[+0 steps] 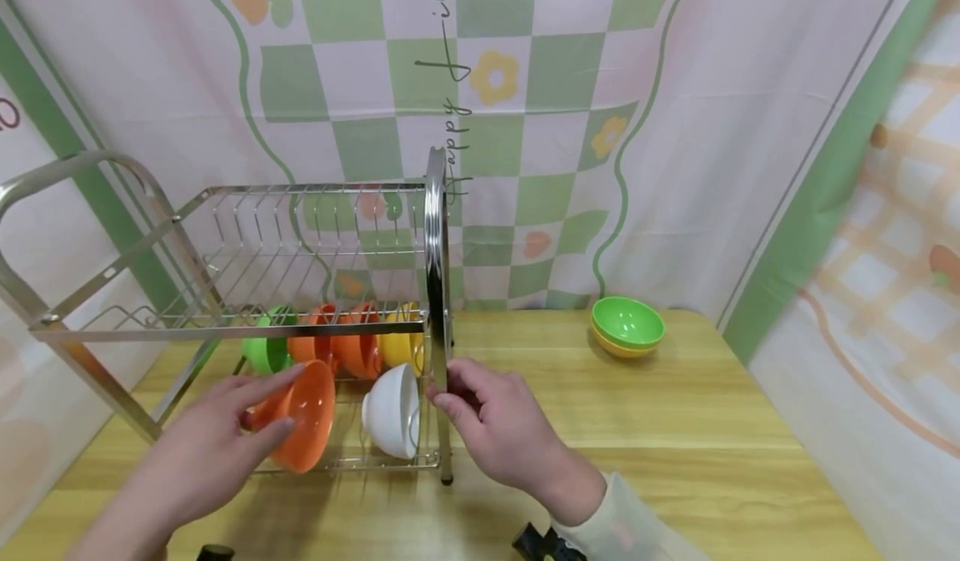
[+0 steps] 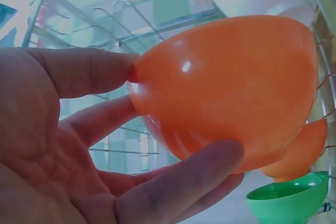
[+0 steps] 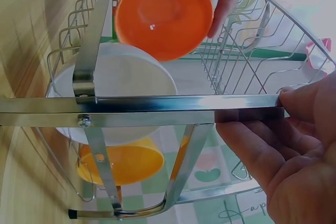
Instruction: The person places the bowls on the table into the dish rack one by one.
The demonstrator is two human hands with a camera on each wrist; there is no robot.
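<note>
My left hand (image 1: 202,440) holds an orange bowl (image 1: 311,423) by its outside, thumb and fingers spread round it. The bowl is tipped on its side, its opening facing right, at the front of a metal dish rack's lower tier. In the left wrist view the thumb and fingertips rest on the bowl's glossy wall (image 2: 231,87). A white bowl (image 1: 393,411) stands on edge to its right in the lower tier. My right hand (image 1: 506,428) pinches the right front upright (image 3: 252,102) of the rack between thumb and fingers.
Behind, the lower tier holds a green bowl (image 1: 266,348), two orange bowls (image 1: 356,353) and a yellow bowl (image 1: 401,348) on edge. The wire upper tier (image 1: 315,248) overhangs them. A green bowl (image 1: 628,323) nested in a yellow one sits at the wooden table's back right.
</note>
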